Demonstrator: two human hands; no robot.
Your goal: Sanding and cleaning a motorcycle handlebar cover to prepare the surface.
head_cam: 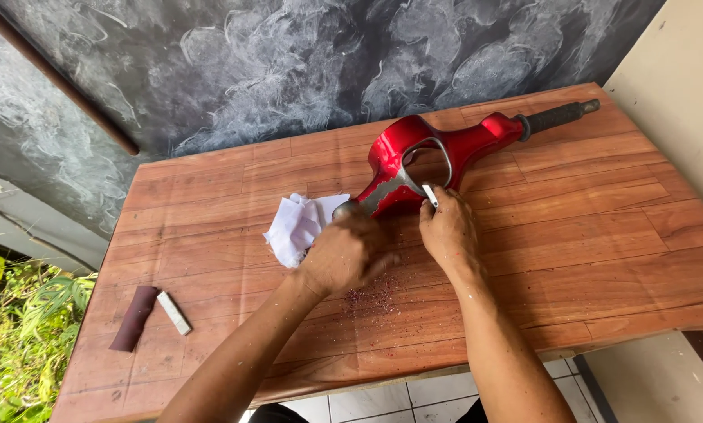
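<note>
A shiny red metal cover part [445, 149], long and curved, with a big open hole in its middle, lies on the far half of the brown wooden plank surface [586, 235]. A black rubber grip [559, 116] sticks out of its far right end. Near its left end the red paint is gone in a patch and bare grey metal shows.

The left hand [344, 252] sits on the near left end of the red part. Its fingers are curled down over that end, holding it. I cannot tell if there is something small under the palm.

The right hand [448, 229] is just beside it, at the near edge of the hole. Its fingers are pinched shut on a small thin white blade tool [430, 195], and the tip of the tool touches the red part by the bare patch.

Tiny red paint flakes [375, 294] lie spread on the surface just below the two hands.

A crumpled white paper sheet [298, 225] lies next to the left hand, touching the left end of the red part.

Well apart, near the left front corner of the surface, lie a dark brown strip of sandpaper [134, 317] and a small white stick-shaped thing [174, 312], side by side.

Behind the surface is a dark grey wall with white swirls [289, 63]. Green plants [19, 329] show at the far left, and white floor tiles [414, 399] show below the surface edge.
</note>
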